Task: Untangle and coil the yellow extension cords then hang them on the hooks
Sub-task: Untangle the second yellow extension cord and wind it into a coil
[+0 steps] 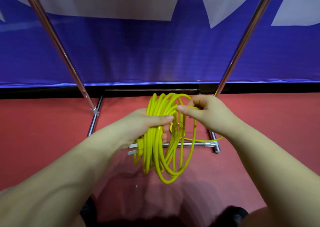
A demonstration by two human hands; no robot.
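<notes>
A yellow extension cord [156, 154] hangs in a coil of several loops in front of me, above the red floor. My left hand [147, 123] grips the coil at its middle, thumb across the strands. The cord's plug [136, 148], with two metal prongs, sticks out to the left just below that hand. My right hand [206, 113] pinches a strand at the top right of the coil. One loose strand [200, 140] trails from the coil to the right, over the rack's base bar. No hooks are in view.
A chrome rack stands ahead: a left pole [57, 45], a right pole [242, 43] and a base bar [195, 144] on the red floor [52, 126]. Behind it hangs a blue and white banner [155, 53]. Dark shoes [239, 216] show at the bottom edge.
</notes>
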